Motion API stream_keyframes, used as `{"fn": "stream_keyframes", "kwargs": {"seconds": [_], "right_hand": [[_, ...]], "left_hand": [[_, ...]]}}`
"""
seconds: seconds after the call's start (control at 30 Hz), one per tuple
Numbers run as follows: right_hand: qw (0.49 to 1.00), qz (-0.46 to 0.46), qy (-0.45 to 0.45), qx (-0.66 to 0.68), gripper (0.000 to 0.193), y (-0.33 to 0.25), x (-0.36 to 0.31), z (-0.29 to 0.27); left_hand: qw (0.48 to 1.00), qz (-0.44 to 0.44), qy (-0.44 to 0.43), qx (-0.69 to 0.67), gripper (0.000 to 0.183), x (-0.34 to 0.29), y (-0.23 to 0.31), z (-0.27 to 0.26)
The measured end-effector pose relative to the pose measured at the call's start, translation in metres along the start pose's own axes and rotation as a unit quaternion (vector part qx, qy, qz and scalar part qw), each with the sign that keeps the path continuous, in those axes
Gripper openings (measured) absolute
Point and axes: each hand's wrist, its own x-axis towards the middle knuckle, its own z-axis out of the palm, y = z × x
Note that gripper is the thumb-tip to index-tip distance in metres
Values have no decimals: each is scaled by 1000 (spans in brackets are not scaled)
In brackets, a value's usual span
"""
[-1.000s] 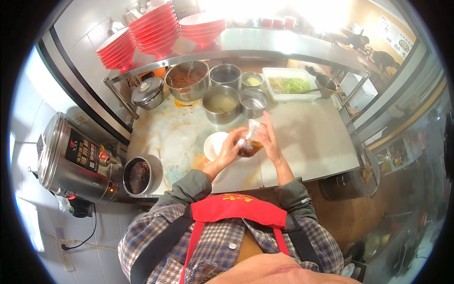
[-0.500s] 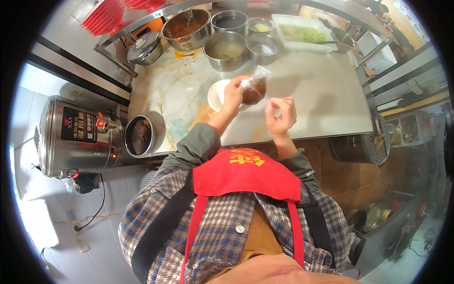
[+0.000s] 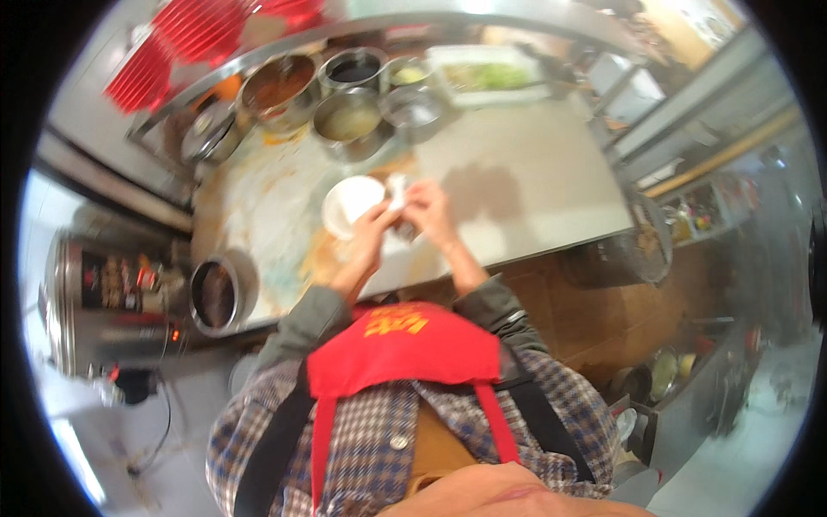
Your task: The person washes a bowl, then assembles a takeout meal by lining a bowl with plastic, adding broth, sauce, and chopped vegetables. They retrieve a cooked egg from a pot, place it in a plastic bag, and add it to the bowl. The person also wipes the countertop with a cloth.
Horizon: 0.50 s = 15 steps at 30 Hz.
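Observation:
Over the worktop, my left hand (image 3: 372,231) and my right hand (image 3: 429,211) are together, fingers closed around a clear plastic bag (image 3: 397,188). Its whitish gathered top shows between my fingers. Below it, most of the bag is hidden by my hands, and the picture is smeared by motion. Just left of the bag, near my left hand, stands a white bowl (image 3: 338,207).
Along the worktop's (image 3: 551,172) back edge stand a pot of reddish food (image 3: 277,86), several metal pots including one of pale liquid (image 3: 347,121), and a white tray of greens (image 3: 448,90). A dark-filled pot (image 3: 215,295) and a steel boiler (image 3: 112,297) are at left.
My right hand has moved in to meet the left at the bag, whose brown contents showed more plainly before. The whole view has shifted and tilted, with blur.

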Motion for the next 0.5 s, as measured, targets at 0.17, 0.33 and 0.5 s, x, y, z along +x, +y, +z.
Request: {"fn": "stream_keyframes", "kwargs": {"seconds": [0.17, 0.33, 0.5], "right_hand": [[987, 143, -75, 4, 10, -9, -10, -6], [996, 46, -51, -49, 17, -29, -33, 14], [985, 138, -94, -31, 18, -34, -40, 37]], "left_hand": [[992, 25, -65, 109, 13, -11, 4, -17], [992, 55, 53, 102, 11, -24, -3, -31], [904, 245, 121, 329, 13, -62, -10, -46]]}}
